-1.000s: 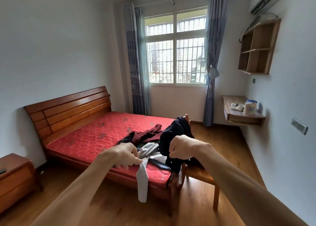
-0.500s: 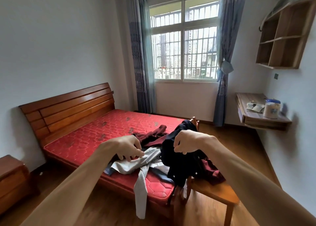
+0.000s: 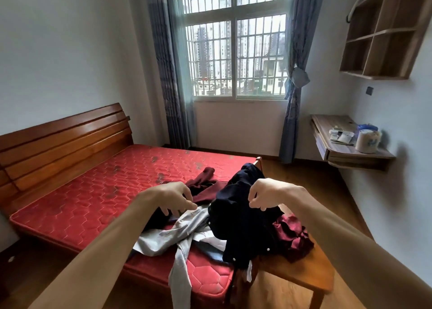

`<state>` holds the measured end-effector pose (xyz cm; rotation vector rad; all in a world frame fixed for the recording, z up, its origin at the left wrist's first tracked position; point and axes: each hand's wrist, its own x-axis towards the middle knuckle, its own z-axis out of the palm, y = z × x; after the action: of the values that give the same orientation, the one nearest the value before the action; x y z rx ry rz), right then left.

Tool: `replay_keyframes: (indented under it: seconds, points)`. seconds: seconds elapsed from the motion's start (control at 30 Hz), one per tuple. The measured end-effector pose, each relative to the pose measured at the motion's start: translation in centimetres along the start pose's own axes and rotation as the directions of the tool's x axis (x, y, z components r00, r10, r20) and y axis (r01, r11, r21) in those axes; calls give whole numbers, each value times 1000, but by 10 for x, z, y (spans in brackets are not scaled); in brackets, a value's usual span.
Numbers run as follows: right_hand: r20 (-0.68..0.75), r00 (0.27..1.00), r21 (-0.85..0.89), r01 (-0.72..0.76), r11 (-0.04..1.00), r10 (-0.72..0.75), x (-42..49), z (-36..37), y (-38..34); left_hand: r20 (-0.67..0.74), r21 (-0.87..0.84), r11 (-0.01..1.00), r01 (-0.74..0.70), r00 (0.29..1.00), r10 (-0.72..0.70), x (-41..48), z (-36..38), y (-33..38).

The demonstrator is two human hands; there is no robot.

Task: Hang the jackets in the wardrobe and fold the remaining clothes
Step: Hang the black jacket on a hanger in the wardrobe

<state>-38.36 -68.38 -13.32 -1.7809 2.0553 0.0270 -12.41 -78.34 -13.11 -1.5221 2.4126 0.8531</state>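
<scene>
**Now, both hands over the heap: the jacket looks like the first job**

Starting at the left, we have the brown slatted wooden headboard (image 3: 63,140), then the red quilted mattress (image 3: 93,203), with the clothes heaped at its near right corner. The left hand (image 3: 174,197) hovers over that heap, fingers spread and loosely curled, gripping nothing that I can see. Its tips are just above the pale grey cotton shirt (image 3: 168,236), which sprawls on the mattress with one sleeve dangling over the edge. Behind it a maroon garment (image 3: 203,184) lies flat on the bed.

Next along is the dark navy jacket with white snap studs (image 3: 245,233), mounded across the bed corner and the brown wooden chair (image 3: 301,271) beside it. The right hand (image 3: 265,195) sits over the top of that mound, fingers hooked down toward the dark cloth. Whether it has a pinch of fabric, I cannot tell. Further right, a crumpled maroon piece (image 3: 292,236) lies on the chair seat, touching the jacket.

My read is that the jacket is being singled out for hanging. To do it well, find the collar or shoulders with both hands. Lift straight up so the grey shirt lying against it isn't dragged off the bed, then shake it out. No wardrobe is in view, so expect a turn away.
</scene>
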Motion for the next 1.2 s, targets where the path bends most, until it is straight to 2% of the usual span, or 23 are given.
replay_keyframes:
  seconds: [0.27,0.5,0.83,1.2]
  points:
    - [-76,983,179,-152,972,168,85,-36,15,32,69,983,-172,985,170,116,-62,-6]
    - [-59,962,256,-244,935,267,137,-35,42,117,103,946,-307,948,295,195,-67,9]
    - [-8,962,319,-255,913,271,242,-24,117,122,76,932,-355,931,345,334,-44,43]
    - [138,979,394,-196,898,153,358,31,167,163,139,944,-299,947,276,451,24,70]
